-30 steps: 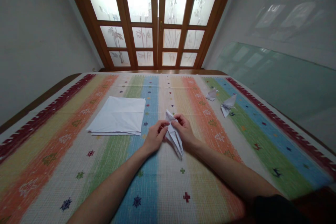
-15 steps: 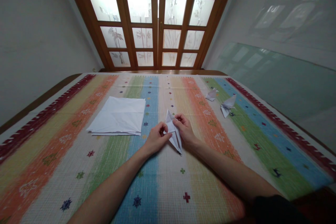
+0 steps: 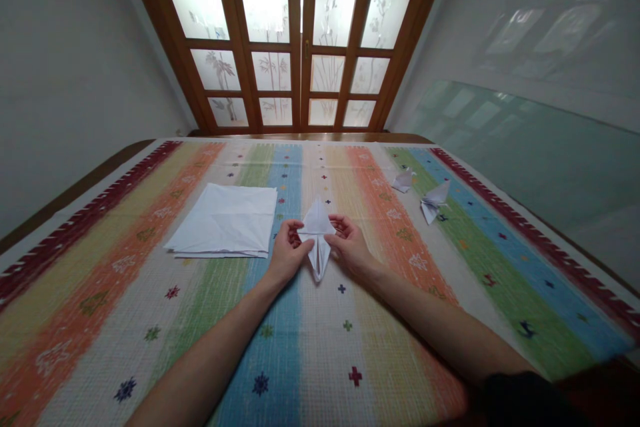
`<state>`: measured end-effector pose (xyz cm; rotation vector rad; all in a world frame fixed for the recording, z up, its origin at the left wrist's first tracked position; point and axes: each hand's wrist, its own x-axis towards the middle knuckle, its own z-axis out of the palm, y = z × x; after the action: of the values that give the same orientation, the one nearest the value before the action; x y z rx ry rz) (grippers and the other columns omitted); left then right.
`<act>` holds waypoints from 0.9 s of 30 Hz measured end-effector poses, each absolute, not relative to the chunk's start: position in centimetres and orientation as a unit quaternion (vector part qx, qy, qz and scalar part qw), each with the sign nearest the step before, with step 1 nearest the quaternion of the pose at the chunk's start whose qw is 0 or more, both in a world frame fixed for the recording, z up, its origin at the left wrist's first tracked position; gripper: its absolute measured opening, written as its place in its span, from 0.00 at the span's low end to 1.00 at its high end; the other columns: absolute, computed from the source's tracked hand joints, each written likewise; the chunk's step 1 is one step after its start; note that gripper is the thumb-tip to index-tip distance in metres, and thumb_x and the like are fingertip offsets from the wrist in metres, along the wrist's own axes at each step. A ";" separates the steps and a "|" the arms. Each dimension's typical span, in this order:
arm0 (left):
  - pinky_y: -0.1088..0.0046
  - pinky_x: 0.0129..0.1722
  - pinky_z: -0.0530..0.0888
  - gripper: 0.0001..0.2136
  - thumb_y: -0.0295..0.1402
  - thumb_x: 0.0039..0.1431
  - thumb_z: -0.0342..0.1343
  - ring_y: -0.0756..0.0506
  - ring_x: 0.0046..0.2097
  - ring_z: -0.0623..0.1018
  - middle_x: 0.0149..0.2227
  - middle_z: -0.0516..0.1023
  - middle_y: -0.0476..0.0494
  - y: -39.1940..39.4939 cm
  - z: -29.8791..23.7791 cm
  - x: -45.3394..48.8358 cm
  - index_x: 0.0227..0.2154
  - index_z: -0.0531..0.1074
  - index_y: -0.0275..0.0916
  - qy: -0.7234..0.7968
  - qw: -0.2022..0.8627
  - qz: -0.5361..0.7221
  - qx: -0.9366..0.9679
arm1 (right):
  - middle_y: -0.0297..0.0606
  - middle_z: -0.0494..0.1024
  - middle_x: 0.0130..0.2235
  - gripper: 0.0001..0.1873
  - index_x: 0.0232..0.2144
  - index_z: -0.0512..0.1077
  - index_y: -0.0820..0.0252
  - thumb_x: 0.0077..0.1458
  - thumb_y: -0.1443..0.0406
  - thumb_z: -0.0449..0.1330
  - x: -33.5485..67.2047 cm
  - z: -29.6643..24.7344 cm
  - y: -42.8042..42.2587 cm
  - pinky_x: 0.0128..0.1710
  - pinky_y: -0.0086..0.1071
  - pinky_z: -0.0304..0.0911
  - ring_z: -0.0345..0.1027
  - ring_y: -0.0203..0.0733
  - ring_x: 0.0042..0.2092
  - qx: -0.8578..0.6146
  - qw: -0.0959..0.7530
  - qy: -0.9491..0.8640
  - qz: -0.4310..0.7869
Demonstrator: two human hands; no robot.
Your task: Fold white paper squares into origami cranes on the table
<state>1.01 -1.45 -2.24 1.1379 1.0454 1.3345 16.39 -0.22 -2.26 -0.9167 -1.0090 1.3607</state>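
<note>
A partly folded white paper piece (image 3: pixel 317 235) stands between my two hands above the striped cloth (image 3: pixel 200 320). Its wide upper point aims away from me and its narrow tip points down toward me. My left hand (image 3: pixel 286 252) pinches its left edge. My right hand (image 3: pixel 350 245) pinches its right edge. Both hands have fingers closed on the paper.
A stack of flat white paper sheets (image 3: pixel 224 229) lies left of my hands. Two small folded white paper figures (image 3: pixel 403 180) (image 3: pixel 434 200) sit at the right on the cloth. Wooden glass-paned doors (image 3: pixel 300 40) stand behind the table; a wall runs along the right.
The folded paper has turned from a slanted position to straight upright between my hands, and its upper flap has spread wider. Both hands shifted slightly away from me.
</note>
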 end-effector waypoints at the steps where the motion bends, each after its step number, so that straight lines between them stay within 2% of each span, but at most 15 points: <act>1: 0.76 0.31 0.69 0.24 0.30 0.39 0.64 0.51 0.30 0.74 0.35 0.72 0.51 -1.5 -2.2 1.1 0.42 0.64 0.40 0.431 0.541 0.549 0.470 | 0.33 0.74 0.34 0.22 0.36 0.70 0.53 0.34 0.67 0.68 16.4 -2.4 -0.1 0.36 0.33 0.65 0.69 0.39 0.36 -0.394 0.577 -0.427 0.575; 3: 0.75 0.31 0.70 0.31 0.29 0.38 0.63 0.52 0.30 0.76 0.39 0.72 0.49 -1.6 -2.2 1.2 0.48 0.61 0.41 0.422 0.569 0.532 0.464 | 0.32 0.75 0.34 0.22 0.36 0.70 0.53 0.34 0.66 0.69 16.6 -2.6 0.1 0.37 0.33 0.66 0.70 0.39 0.36 -0.400 0.591 -0.418 0.563; 5: 0.77 0.29 0.70 0.32 0.29 0.39 0.63 0.53 0.27 0.75 0.38 0.73 0.50 -1.6 -2.1 1.2 0.51 0.59 0.41 0.417 0.581 0.525 0.461 | 0.33 0.76 0.35 0.21 0.36 0.71 0.54 0.35 0.66 0.69 16.8 -2.7 0.3 0.39 0.34 0.66 0.70 0.39 0.37 -0.406 0.602 -0.414 0.549; 10: 0.81 0.26 0.68 0.27 0.30 0.41 0.63 0.56 0.24 0.71 0.31 0.72 0.54 -1.3 -2.2 0.9 0.48 0.65 0.39 0.408 0.565 0.548 0.462 | 0.33 0.75 0.34 0.19 0.34 0.70 0.55 0.37 0.63 0.69 17.1 -2.9 0.6 0.37 0.33 0.65 0.69 0.38 0.35 -0.421 0.612 -0.407 0.532; 14: 0.79 0.21 0.68 0.24 0.32 0.45 0.62 0.57 0.21 0.70 0.35 0.72 0.51 -1.4 -2.1 0.9 0.48 0.68 0.40 0.425 0.552 0.538 0.475 | 0.33 0.75 0.35 0.18 0.33 0.68 0.55 0.38 0.62 0.69 17.1 -2.8 0.5 0.33 0.32 0.64 0.68 0.37 0.32 -0.433 0.611 -0.422 0.511; 17: 0.78 0.22 0.70 0.22 0.33 0.47 0.61 0.57 0.22 0.70 0.38 0.72 0.50 -1.6 -2.1 0.9 0.48 0.71 0.41 0.429 0.537 0.535 0.491 | 0.32 0.74 0.37 0.17 0.34 0.68 0.55 0.39 0.63 0.68 17.1 -2.7 0.3 0.32 0.30 0.63 0.68 0.35 0.30 -0.437 0.611 -0.435 0.496; 20: 0.79 0.21 0.69 0.17 0.31 0.47 0.60 0.56 0.22 0.70 0.36 0.73 0.50 -1.6 -2.2 0.9 0.43 0.73 0.39 0.426 0.526 0.548 0.492 | 0.32 0.73 0.34 0.15 0.32 0.68 0.56 0.40 0.63 0.67 17.0 -2.7 0.3 0.30 0.29 0.63 0.67 0.35 0.29 -0.430 0.593 -0.447 0.514; 22: 0.80 0.21 0.69 0.14 0.31 0.47 0.59 0.56 0.21 0.70 0.33 0.74 0.50 -1.5 -2.3 0.9 0.40 0.73 0.38 0.428 0.519 0.556 0.488 | 0.32 0.75 0.35 0.17 0.34 0.68 0.55 0.40 0.63 0.67 17.0 -2.7 0.3 0.32 0.30 0.64 0.69 0.36 0.31 -0.417 0.601 -0.447 0.514; 24: 0.80 0.21 0.68 0.15 0.31 0.48 0.58 0.56 0.21 0.69 0.34 0.75 0.49 -1.5 -2.3 0.9 0.42 0.74 0.38 0.431 0.511 0.560 0.489 | 0.33 0.76 0.39 0.19 0.36 0.68 0.54 0.40 0.63 0.67 16.9 -2.7 0.3 0.34 0.31 0.66 0.70 0.37 0.34 -0.405 0.615 -0.445 0.510; 27: 0.79 0.22 0.70 0.20 0.30 0.50 0.56 0.55 0.23 0.70 0.40 0.77 0.46 -1.6 -2.3 0.9 0.48 0.73 0.40 0.430 0.503 0.552 0.508 | 0.34 0.77 0.37 0.16 0.34 0.70 0.55 0.41 0.62 0.67 16.8 -2.6 0.2 0.34 0.31 0.66 0.70 0.38 0.34 -0.405 0.603 -0.454 0.516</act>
<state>0.89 -1.61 -2.26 1.2280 1.0378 1.3323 16.82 0.25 -2.63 -0.9374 -1.0517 1.1939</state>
